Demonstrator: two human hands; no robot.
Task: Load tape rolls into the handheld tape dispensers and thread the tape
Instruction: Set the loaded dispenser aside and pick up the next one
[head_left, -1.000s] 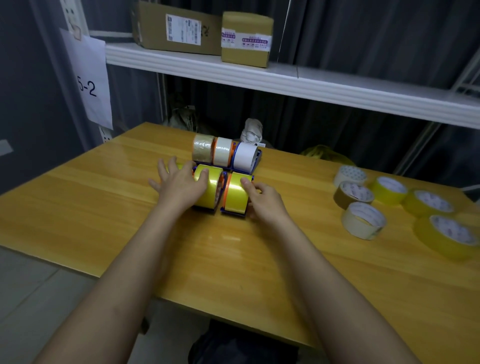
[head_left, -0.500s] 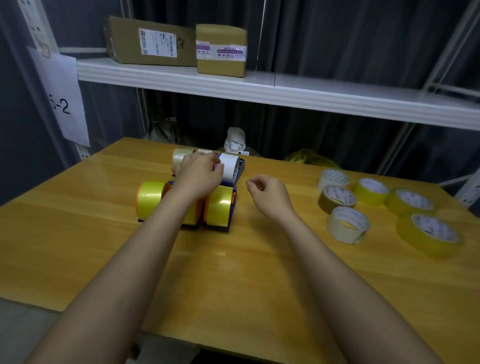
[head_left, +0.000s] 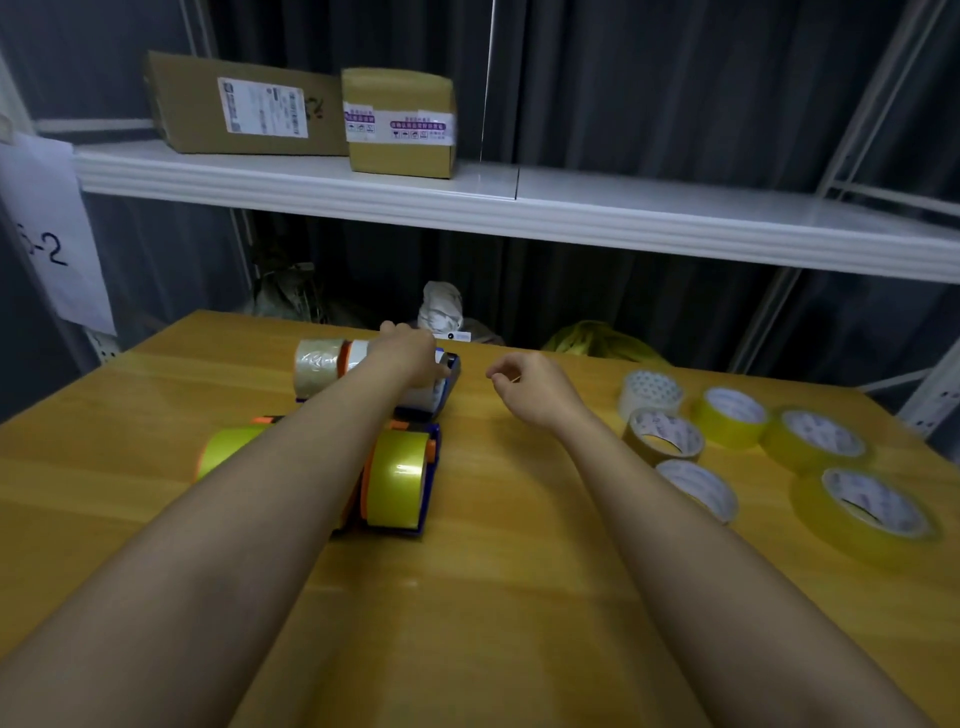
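Several blue and orange tape dispensers stand in two rows on the wooden table (head_left: 493, 597). The near row holds yellow rolls (head_left: 397, 480), one at the left (head_left: 226, 449). The far row holds a clear roll (head_left: 318, 366) and a white roll (head_left: 427, 392). My left hand (head_left: 410, 353) lies over the far row, fingers curled on the dispenser with the white roll. My right hand (head_left: 535, 387) hovers above the table to the right of the dispensers, fingers loosely curled, holding nothing.
Several loose tape rolls lie at the right: white (head_left: 649, 392), brown (head_left: 665, 434), yellow (head_left: 732, 415), and a large yellow one (head_left: 867, 512). A white shelf (head_left: 519, 208) with two cardboard boxes (head_left: 400, 122) hangs above the table's far edge.
My left hand has reached farther over the far row onto the white-roll dispenser. My right hand stays raised beside the dispensers. The camera tilted up slightly.
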